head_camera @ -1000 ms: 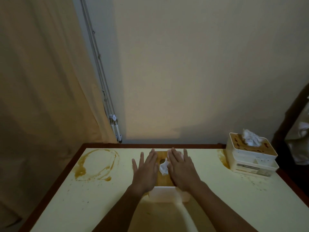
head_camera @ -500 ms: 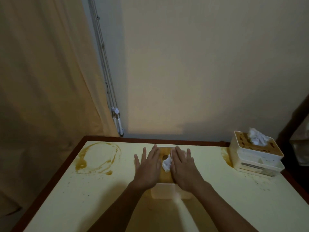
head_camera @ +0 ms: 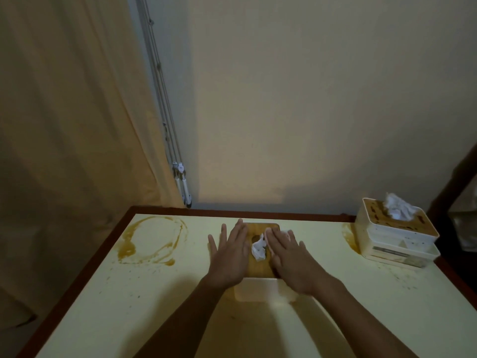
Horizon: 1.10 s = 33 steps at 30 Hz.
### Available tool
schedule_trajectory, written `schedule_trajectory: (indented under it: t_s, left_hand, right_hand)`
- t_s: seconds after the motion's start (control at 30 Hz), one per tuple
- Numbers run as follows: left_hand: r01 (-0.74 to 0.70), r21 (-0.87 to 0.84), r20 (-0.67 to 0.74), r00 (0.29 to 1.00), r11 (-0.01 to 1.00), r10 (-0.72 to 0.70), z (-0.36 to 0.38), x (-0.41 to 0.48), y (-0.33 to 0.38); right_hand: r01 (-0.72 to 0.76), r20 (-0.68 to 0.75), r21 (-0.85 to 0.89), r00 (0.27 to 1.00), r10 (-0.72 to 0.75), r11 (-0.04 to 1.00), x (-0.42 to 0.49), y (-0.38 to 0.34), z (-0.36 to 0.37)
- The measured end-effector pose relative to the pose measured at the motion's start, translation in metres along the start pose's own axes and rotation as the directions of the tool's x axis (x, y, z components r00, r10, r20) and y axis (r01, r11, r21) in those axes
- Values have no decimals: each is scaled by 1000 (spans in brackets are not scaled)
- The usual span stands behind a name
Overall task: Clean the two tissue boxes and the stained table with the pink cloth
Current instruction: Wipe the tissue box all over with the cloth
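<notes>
Pressing both palms flat on the centre tissue box (head_camera: 258, 290), you're resting your left hand (head_camera: 229, 257) & right hand (head_camera: 291, 259) on its smooth wood-tone lid, fingers (head_camera: 238, 231) straight & slightly apart, either side of the crumpled white tissue (head_camera: 259, 249). The 2nd tissue box (head_camera: 395, 241), white plastic w/ a speckled lid, is sitting at the far-right corner of the pale worktop (head_camera: 129, 306). A brown ring stain (head_camera: 152, 241) is lying far left.

A white tissue box (head_camera: 258, 290) with a brown lid stands mid-tabletop, tissue poking up. A second tissue box (head_camera: 395, 244), its lid spotted, sits at the far right corner. The pale yellow tabletop (head_camera: 129, 306) bears a brown ring stain (head_camera: 154, 241) far left and a smear (head_camera: 348, 236) beside the second box.
</notes>
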<state>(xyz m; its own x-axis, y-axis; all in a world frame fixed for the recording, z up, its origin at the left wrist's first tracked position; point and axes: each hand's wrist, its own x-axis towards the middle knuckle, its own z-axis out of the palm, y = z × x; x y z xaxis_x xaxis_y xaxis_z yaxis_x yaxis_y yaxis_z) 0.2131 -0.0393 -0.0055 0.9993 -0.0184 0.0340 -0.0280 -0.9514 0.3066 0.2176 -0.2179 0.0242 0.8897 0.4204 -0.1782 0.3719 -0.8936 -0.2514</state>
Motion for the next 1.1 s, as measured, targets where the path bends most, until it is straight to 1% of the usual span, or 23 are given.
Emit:
schedule_trajectory:
  t_s: [0.1,0.17,0.27,0.4,0.53,0.67,0.77,0.87,0.93,1.0,1.1]
  left_hand:
    - [-3,29,19,1000,1000,2,-1,-1,-1]
    - [1,38,19,1000,999,-2,-1,-1,-1]
    - [6,28,8,1000,1000,-6,1,0,-1]
    - [2,34,-7,1000,999,-2,4,1,-2]
    - [-4,2,1,1000,1000,4,0,0,-1]
    - [-1,17,2,1000,1000,1,0,-1,-1]
    - [5,-13,-3,1000,1000,-5,0,-1,0]
    - [3,-54,-2,1000,999,-3,1,0,0]
    - [-2,-49,-2,1000,999,2,3,0,-1]
    - [-11,-47,0,1000,999,11,2,0,-2]
    - [-17,-50,14,1000,999,17,-1,-1,-2]
  right_hand:
    - [-52,-5,-8,999,52,999,29,6,-10]
    - [-61,-1,2,998,61,998,36,5,-9]
    - [-45,-16,49,999,46,998,15,-6,0]
    - [-34,-53,46,998,37,998,-18,-13,16]
    - [-49,-6,42,999,49,998,16,-2,2]
    - [-65,-19,42,998,65,997,45,-2,-7]
    - [-49,-36,6,998,49,999,24,-8,2]
    - [-29,-38,43,999,31,999,-8,-9,12]
    - [-29,-30,46,999,31,999,-17,-7,14]
    - [-25,-27,44,999,26,999,-9,-5,12]
    - [-35,-17,64,999,36,997,26,1,1]
